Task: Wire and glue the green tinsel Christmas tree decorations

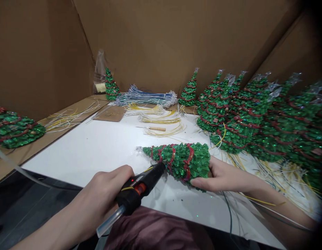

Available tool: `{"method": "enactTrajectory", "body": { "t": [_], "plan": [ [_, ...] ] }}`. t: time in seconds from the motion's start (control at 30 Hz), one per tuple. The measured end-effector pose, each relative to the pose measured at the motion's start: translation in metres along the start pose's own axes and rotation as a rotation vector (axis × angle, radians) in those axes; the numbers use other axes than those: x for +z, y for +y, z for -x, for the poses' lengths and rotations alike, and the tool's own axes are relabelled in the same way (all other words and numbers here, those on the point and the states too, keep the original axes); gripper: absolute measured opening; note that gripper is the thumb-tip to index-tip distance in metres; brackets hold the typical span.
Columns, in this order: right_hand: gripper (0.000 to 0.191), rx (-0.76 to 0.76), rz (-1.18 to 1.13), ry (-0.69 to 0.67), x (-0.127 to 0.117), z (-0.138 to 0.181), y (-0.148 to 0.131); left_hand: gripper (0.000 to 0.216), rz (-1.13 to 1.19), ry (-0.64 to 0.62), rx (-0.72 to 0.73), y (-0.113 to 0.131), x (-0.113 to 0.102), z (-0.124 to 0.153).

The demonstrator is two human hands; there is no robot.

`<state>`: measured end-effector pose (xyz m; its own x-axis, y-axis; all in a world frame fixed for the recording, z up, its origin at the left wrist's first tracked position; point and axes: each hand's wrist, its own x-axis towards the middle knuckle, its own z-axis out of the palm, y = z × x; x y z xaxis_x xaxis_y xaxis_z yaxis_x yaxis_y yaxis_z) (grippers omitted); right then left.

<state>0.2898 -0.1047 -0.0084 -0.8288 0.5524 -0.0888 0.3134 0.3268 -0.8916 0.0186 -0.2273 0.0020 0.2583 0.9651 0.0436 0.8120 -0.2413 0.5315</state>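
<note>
My left hand is closed round a black glue gun with an orange trigger, a clear glue stick poking out of its back. The nozzle points at a small green glittery tree wound with red beads, which lies on its side over the white board, tip pointing left. My right hand grips that tree at its wide base.
Several finished green trees lean together at the right, and single ones stand at the back and at the left. Bundles of blue-white and yellow wires lie at the back, beside a wooden-handled awl. Cardboard walls enclose the bench.
</note>
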Motion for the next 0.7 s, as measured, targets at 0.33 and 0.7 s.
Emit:
{"method": "enactTrajectory", "body": {
  "t": [0.33, 0.7],
  "plan": [
    [0.061, 0.028, -0.032, 0.040, 0.0005, 0.0001, 0.0007, 0.015, -0.009, 0.026, -0.003, 0.0002, 0.0019, 0.0015],
    [0.056, 0.045, -0.029, 0.043, -0.0011, 0.0028, 0.0020, 0.017, -0.004, 0.035, 0.013, 0.0036, -0.0017, 0.0012]
  ]
}}
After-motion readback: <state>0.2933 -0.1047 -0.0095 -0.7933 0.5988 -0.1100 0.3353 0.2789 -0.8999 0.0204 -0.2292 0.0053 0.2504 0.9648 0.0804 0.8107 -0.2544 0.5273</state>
